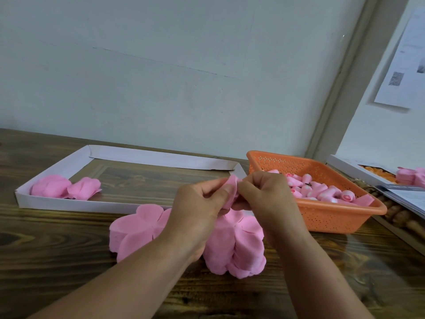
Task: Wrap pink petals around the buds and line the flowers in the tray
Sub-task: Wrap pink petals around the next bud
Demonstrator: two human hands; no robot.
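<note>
My left hand and my right hand meet above the table, both pinching one pink petal piece folded between the fingertips; whatever is inside it is hidden. Under my hands lie two stacks of pink petal sheets, the second stack partly covered by my wrists. The white tray stands behind, with two finished pink flowers side by side in its left end. An orange basket to the right holds several pink-and-white buds.
The dark wooden table runs up to a pale wall. At the far right edge sit a second white box with orange pieces, more pink sheets and printed papers.
</note>
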